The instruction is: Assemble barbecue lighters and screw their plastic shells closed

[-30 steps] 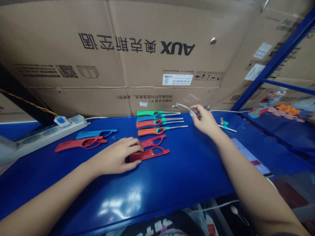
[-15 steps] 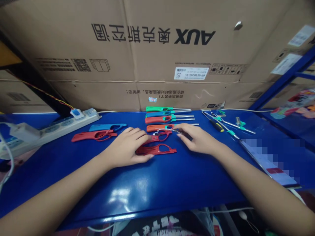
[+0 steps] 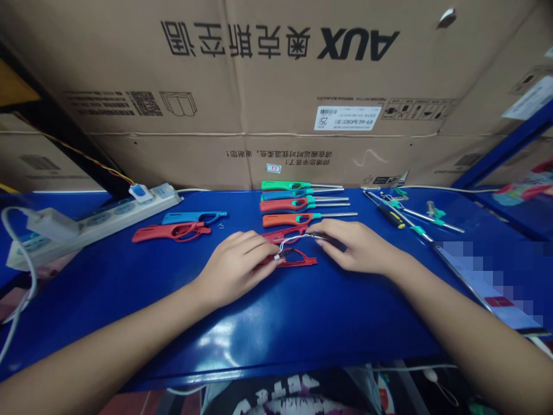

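Observation:
My left hand [image 3: 239, 262] is closed, thumb and fingertips pinching a small black part with white wires [image 3: 285, 252] over the lower red lighter shell half [image 3: 309, 261]. The white wires run up to the right towards my right hand [image 3: 360, 242]. That hand is closed around a thin dark rod-shaped piece [image 3: 334, 240], most of it hidden under the fingers. Just behind the hands lies another red shell half [image 3: 287, 233]. An orange long-nosed lighter [image 3: 285, 219] rests beyond it.
Red [image 3: 280, 204], blue and green [image 3: 276, 185] lighters lie behind. Blue [image 3: 185, 217] and red shells [image 3: 159, 231] sit left, beside a power strip [image 3: 116, 216]. At right are a black-yellow screwdriver [image 3: 392, 217] and metal tubes [image 3: 432, 219]. A cardboard box [image 3: 207, 155] stands behind the blue table [image 3: 276, 323].
My left hand has drawn the black wired part away from the upper red shell half, towards me and over the lower one. My right hand stays closed on the dark piece.

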The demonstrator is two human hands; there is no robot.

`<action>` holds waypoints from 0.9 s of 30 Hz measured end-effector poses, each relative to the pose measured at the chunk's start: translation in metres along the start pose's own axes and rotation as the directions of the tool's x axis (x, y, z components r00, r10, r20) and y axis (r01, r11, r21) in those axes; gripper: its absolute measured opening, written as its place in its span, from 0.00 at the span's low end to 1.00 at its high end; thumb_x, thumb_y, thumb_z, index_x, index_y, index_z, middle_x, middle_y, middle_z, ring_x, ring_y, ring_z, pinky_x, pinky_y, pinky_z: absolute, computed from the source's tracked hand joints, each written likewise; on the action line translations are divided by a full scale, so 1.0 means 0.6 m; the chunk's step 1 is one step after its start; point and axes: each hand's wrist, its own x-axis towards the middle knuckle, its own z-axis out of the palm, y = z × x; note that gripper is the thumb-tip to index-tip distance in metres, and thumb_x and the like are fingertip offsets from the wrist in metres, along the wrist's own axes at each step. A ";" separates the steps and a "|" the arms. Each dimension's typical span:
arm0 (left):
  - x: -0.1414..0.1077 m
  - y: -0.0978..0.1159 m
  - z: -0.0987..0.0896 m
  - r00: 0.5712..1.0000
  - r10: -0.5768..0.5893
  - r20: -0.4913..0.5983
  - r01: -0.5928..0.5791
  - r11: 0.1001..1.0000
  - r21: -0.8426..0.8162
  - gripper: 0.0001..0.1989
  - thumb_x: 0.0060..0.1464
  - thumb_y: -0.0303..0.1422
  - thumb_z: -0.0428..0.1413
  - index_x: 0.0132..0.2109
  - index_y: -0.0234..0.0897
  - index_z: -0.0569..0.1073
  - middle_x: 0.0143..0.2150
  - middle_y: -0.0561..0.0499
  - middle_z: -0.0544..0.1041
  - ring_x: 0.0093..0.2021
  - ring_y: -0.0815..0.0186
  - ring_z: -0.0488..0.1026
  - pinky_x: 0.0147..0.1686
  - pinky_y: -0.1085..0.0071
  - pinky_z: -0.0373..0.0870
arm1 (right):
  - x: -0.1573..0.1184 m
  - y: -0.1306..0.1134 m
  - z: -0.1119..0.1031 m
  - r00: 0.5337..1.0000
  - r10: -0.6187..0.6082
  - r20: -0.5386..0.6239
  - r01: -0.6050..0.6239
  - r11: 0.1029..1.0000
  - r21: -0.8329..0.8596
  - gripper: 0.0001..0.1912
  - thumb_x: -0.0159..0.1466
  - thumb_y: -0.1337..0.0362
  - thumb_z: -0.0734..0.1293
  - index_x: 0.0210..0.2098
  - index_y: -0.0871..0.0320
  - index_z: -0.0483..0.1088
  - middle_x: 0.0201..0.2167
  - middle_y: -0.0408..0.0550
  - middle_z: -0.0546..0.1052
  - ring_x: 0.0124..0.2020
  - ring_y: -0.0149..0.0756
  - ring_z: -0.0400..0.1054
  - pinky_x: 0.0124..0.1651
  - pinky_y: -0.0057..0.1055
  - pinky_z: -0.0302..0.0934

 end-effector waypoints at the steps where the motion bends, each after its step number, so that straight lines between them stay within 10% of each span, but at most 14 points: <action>1: 0.000 0.001 -0.002 1.000 0.006 -0.008 -0.006 1.000 0.005 0.06 0.66 0.33 0.56 0.44 0.36 0.76 0.37 0.50 0.80 0.36 0.64 0.73 0.36 0.67 0.63 | 0.000 -0.002 -0.002 0.999 0.019 0.032 -0.020 0.999 0.045 0.16 0.70 0.67 0.62 0.56 0.56 0.70 0.51 0.50 0.79 0.49 0.39 0.75 0.51 0.35 0.68; 8: 0.005 0.004 -0.003 0.975 -0.209 -0.078 0.183 0.951 -0.250 0.07 0.65 0.34 0.58 0.42 0.36 0.78 0.38 0.49 0.81 0.39 0.65 0.75 0.42 0.69 0.69 | 0.002 -0.027 -0.026 0.920 0.011 0.392 -0.172 0.910 0.378 0.14 0.70 0.64 0.64 0.53 0.56 0.74 0.42 0.46 0.81 0.38 0.32 0.73 0.39 0.27 0.65; 13: 0.004 0.008 0.008 0.913 -0.398 0.084 0.392 0.802 -0.450 0.08 0.64 0.35 0.57 0.40 0.38 0.80 0.38 0.51 0.83 0.36 0.66 0.77 0.35 0.72 0.70 | 0.003 -0.027 -0.031 0.922 0.031 0.386 -0.204 0.886 0.415 0.13 0.70 0.63 0.64 0.51 0.58 0.75 0.45 0.48 0.81 0.44 0.34 0.74 0.46 0.29 0.66; 20: 0.005 0.004 0.013 0.916 -0.373 0.150 0.398 0.791 -0.465 0.13 0.67 0.38 0.52 0.45 0.39 0.80 0.43 0.49 0.83 0.42 0.62 0.78 0.44 0.66 0.71 | 0.004 -0.019 -0.028 0.949 0.077 0.305 -0.192 0.909 0.370 0.13 0.70 0.62 0.63 0.50 0.58 0.75 0.43 0.48 0.80 0.40 0.34 0.73 0.44 0.30 0.66; 27: 0.011 0.004 0.008 0.862 -0.442 0.246 0.505 0.714 -0.486 0.23 0.69 0.43 0.47 0.28 0.37 0.75 0.29 0.52 0.79 0.34 0.64 0.75 0.39 0.69 0.69 | 0.004 -0.022 -0.031 0.964 0.094 0.250 -0.185 0.909 0.373 0.13 0.70 0.62 0.63 0.49 0.59 0.75 0.39 0.47 0.79 0.33 0.30 0.70 0.37 0.27 0.64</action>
